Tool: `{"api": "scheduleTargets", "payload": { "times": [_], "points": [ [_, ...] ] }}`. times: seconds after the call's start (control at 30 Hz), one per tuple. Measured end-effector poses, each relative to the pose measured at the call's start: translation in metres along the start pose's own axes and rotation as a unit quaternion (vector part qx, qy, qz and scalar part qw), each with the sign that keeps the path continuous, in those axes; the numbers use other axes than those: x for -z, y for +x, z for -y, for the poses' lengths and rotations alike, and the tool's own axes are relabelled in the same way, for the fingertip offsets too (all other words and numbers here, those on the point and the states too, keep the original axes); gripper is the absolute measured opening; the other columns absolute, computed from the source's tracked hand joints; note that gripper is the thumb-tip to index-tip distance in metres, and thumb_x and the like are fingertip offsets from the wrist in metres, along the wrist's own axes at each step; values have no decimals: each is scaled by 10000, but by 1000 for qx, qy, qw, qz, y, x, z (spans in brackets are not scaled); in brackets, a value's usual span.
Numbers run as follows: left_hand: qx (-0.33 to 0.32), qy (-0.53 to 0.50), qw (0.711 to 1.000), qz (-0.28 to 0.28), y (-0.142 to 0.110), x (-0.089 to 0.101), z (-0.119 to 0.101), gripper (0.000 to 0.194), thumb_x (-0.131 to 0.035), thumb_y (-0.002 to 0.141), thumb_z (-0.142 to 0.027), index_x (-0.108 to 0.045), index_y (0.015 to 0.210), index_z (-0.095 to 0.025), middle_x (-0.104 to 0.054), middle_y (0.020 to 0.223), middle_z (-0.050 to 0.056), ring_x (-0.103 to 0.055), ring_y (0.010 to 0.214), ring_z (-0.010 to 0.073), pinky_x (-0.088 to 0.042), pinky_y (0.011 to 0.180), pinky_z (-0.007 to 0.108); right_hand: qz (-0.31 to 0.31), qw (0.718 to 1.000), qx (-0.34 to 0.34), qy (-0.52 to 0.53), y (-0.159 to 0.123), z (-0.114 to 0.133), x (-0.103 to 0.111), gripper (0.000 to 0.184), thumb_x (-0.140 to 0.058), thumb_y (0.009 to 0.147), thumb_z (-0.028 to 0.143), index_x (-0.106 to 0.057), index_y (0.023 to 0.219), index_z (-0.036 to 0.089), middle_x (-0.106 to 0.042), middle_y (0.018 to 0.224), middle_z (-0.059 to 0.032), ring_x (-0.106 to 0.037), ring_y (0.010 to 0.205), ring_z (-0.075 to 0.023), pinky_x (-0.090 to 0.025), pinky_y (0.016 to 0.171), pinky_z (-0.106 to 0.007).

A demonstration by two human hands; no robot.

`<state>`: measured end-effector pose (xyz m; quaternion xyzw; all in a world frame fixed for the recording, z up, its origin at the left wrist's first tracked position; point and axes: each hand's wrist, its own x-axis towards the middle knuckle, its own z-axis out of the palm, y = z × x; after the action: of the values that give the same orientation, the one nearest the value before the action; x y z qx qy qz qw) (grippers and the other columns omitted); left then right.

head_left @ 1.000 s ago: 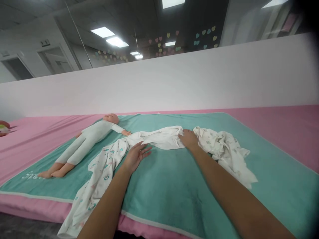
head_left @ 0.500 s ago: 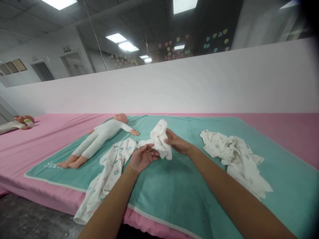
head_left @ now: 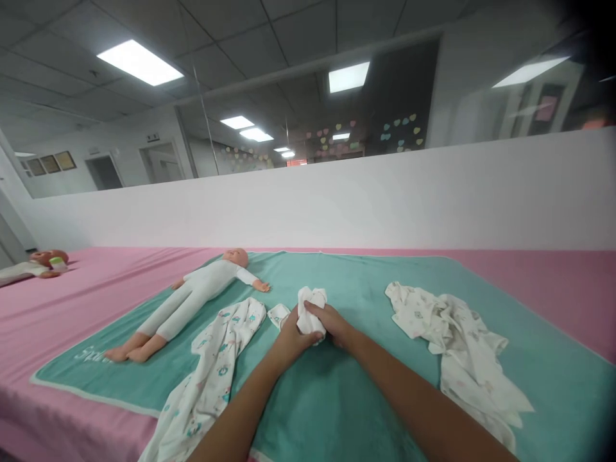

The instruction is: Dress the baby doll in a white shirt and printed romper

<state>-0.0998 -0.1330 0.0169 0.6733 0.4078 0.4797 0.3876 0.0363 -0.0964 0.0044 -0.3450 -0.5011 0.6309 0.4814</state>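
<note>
White cloth [head_left: 312,298], stretched out across the teal blanket [head_left: 366,385] one second earlier, is now gathered into a bunch. Left hand [head_left: 292,337] and right hand [head_left: 335,324] are both clamped on it, above the blanket's middle. Printed garment [head_left: 224,356] and doll [head_left: 205,289] lie left; crumpled garment [head_left: 445,330] lies right, untouched by either hand.

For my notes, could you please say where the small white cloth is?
In the head view, the cloth is near centre, held in the left hand and right hand, right of the teal-patterned garment.
</note>
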Motion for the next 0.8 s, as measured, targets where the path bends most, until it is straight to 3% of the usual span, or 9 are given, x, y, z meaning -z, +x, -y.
{"api": "scheduleTargets", "payload": {
  "times": [0.13,0.27,0.37,0.43,0.5,0.57,0.7,0.8],
  "points": [
    [-27,119,992,-42,0,-2,6,566,-719,647,-272,-543,1173,-159,-604,1136,103,-538,1062,280,-401,921,387,69,996,-39,36,-3,2,11,448,-610,785,527,-637,1045,163,-685,985,-78,-652,843,-170,-516,709,-247],
    [-67,134,986,-69,-3,2,-4,379,-624,727,-257,-601,1096,-174,-636,1071,76,-553,1015,268,-397,910,379,160,983,-58,75,-5,2,15,510,-495,831,597,-626,1027,144,-686,907,-85,-651,785,-167,-518,696,-271],
    [-39,113,985,-122,-8,6,-13,304,-595,749,-269,-614,1032,-160,-659,1015,85,-574,965,276,-417,877,386,141,987,-41,70,-2,0,16,528,-454,844,610,-636,957,128,-678,817,-89,-648,720,-168,-523,710,-307],
    [2,95,977,-192,-11,12,-17,314,-592,747,-273,-586,1036,-147,-654,1020,106,-578,970,281,-418,880,394,96,993,-23,60,1,-2,17,503,-473,840,599,-635,921,130,-674,803,-92,-649,708,-167,-524,716,-316],
    [46,83,962,-256,-13,24,-21,331,-584,749,-282,-548,1044,-137,-648,1013,124,-588,954,280,-423,873,398,58,996,-13,60,3,-3,20,470,-504,831,585,-624,910,138,-673,841,-99,-656,736,-167,-523,736,-318],
    [91,93,951,-280,-15,42,-31,335,-576,757,-315,-525,1035,-134,-649,979,127,-604,905,276,-442,832,392,45,997,-12,68,5,-3,24,446,-528,823,573,-611,913,145,-669,881,-105,-659,757,-166,-523,750,-319],
    [167,210,936,-227,-21,88,-65,462,-594,747,-431,-513,1093,-134,-625,1083,143,-605,956,286,-460,796,357,74,995,-15,63,5,-2,28,443,-535,828,557,-601,942,135,-659,926,-116,-657,801,-174,-520,798,-343],
    [196,304,922,-137,-27,121,-83,627,-623,702,-499,-486,1182,-119,-613,1127,151,-594,999,295,-463,791,336,80,995,-19,51,4,-2,27,409,-554,832,520,-597,934,127,-656,925,-115,-651,807,-170,-516,800,-334]
  ]
}}
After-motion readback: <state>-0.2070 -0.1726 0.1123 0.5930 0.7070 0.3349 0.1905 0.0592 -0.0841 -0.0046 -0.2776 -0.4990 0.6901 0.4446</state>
